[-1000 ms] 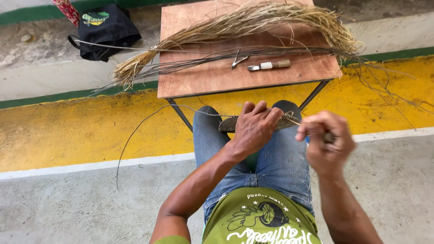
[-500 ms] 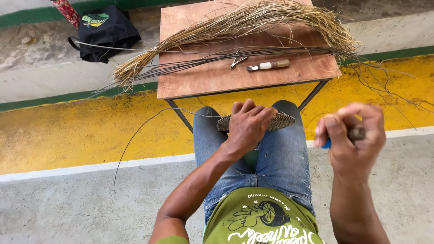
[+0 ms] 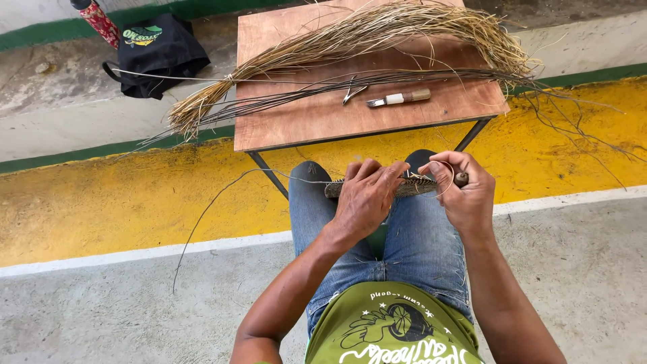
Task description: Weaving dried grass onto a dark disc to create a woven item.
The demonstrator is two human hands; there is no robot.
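Woven of dark and pale fibre, the flat basketry strip [image 3: 377, 188] lies across the knees, its middle hidden under the left hand [image 3: 367, 199] clamped on it, while at three o'clock the right hand [image 3: 465, 192] pinches a thin strand [image 3: 222, 195] and a barely visible tool handle [image 3: 461, 179].

We are looking at an informal craft spot set up on a pavement or open concrete floor, not an indoor room. The grey concrete ground [image 3: 101, 317] fills the lower frame, crossed by a worn yellow painted band [image 3: 101, 202] edged with white and green lines. In the upper middle stands a small wooden table [image 3: 323, 121] on thin metal legs, heaped with a bundle of dry straw fibres [image 3: 377, 34], darker stems and a knife [image 3: 397, 99]. A black bag [image 3: 158, 54] lies at the upper left.
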